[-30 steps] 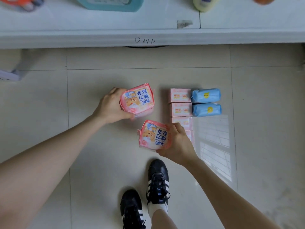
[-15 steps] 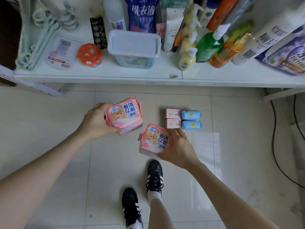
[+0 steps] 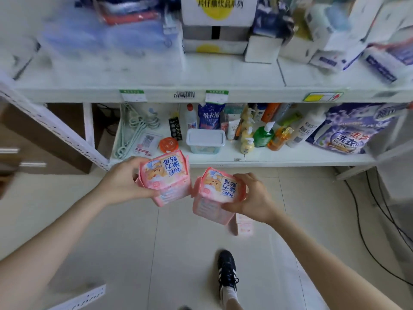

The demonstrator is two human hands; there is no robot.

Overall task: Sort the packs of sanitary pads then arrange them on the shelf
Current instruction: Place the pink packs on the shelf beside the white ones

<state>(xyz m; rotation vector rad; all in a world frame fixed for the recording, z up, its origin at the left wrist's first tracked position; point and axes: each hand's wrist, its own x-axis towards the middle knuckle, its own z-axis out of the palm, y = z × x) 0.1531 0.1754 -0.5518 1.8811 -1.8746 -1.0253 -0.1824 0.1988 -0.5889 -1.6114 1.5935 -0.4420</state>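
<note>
Upper shelf goods (image 3: 125, 36) blurred — floor packs (image 3: 244, 227) mostly hidden behind the right hand (image 3: 257, 198)

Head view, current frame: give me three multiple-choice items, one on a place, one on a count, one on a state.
1. Where is the lidded tub?
A. On the floor
B. On the lower shelf
C. In the left hand

2. How many pink packs are being held?
A. One
B. Two
C. Four

3. What state is the right hand in?
A. Closed on a pack
B. Open and empty
C. Resting on the shelf

Answers:
1. B, the tub stands on the lower shelf between the orange disc and the pump bottles.
2. B, the left hand grips one pink pack and the right hand grips the other pink pack.
3. A, its fingers wrap the pack above the floor.
</note>
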